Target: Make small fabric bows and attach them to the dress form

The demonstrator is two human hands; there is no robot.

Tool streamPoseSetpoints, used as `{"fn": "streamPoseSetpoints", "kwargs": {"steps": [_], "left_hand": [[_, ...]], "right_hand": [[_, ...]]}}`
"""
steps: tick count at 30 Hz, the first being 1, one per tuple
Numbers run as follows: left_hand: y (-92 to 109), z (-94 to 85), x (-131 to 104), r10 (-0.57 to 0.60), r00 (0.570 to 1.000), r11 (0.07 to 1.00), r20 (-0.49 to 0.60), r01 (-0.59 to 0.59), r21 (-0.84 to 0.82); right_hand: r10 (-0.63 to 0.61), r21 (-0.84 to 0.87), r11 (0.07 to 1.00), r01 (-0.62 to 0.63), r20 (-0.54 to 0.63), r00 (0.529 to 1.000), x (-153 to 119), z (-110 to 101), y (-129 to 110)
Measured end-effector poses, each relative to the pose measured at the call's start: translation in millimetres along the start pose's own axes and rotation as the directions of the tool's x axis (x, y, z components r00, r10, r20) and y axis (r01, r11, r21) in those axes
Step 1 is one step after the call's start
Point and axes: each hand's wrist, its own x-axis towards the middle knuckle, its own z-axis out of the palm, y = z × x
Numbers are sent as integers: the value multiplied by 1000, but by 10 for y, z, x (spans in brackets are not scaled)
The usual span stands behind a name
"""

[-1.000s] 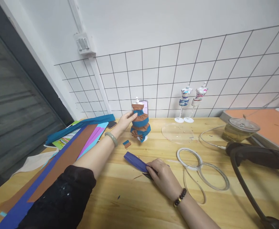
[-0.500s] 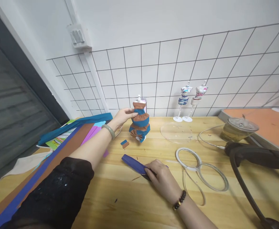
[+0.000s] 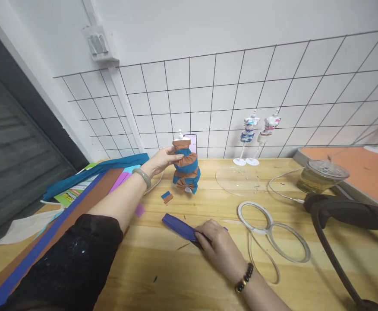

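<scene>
My left hand [image 3: 165,160] is closed around the waist of a small mannequin [image 3: 185,166] dressed in brown and teal bands. A pleated brown fan-like bow sits low on its skirt, and its white neck shows on top. My right hand [image 3: 215,242] lies low over the table, closed on a folded dark-blue strip [image 3: 178,226], which looks like paper or cloth. Something dark also shows under the right fingers; its kind is hidden. A small teal-and-brown scrap [image 3: 167,197] lies between the hands.
A phone [image 3: 193,141] leans behind the mannequin. Two tape rolls [image 3: 255,216], a clear disc [image 3: 236,180], a lidded cup [image 3: 321,176] and a black headband-like object [image 3: 338,211] lie to the right. Two small mannequins [image 3: 249,134] stand behind. Coloured strips [image 3: 88,194] cover the left.
My left hand has shifted the mannequin slightly left, and more of the phone behind it shows. My right hand keeps its hold on the blue strip with almost no movement.
</scene>
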Motion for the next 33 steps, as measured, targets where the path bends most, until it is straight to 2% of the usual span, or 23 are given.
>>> {"fn": "streamPoseSetpoints", "kwargs": {"steps": [9, 15, 21, 27, 28, 30, 33], "left_hand": [[66, -20, -127, -6, 996, 999, 87, 10, -38], [70, 2, -130, 6, 996, 999, 92, -3, -34], [24, -1, -72, 2, 1000, 1000, -5, -2, -21], [52, 16, -108, -5, 1000, 1000, -22, 5, -9], [60, 25, -126, 13, 999, 1000, -35, -13, -5], [63, 51, -166, 68, 989, 997, -133, -65, 31], [29, 119, -236, 166, 923, 983, -347, -128, 131]], "right_hand": [[3, 5, 1000, -3, 3, 1000, 6, 14, 10], [4, 5, 1000, -4, -5, 1000, 5, 23, 17], [5, 9, 1000, -5, -4, 1000, 3, 12, 11], [2, 15, 1000, -2, -1, 1000, -4, -14, -9], [0, 18, 1000, 0, -5, 1000, -3, -24, -14], [-5, 37, 999, 7, -33, 999, 1, -43, -27], [-8, 76, 997, 18, -121, 993, 12, -57, -40]]}}
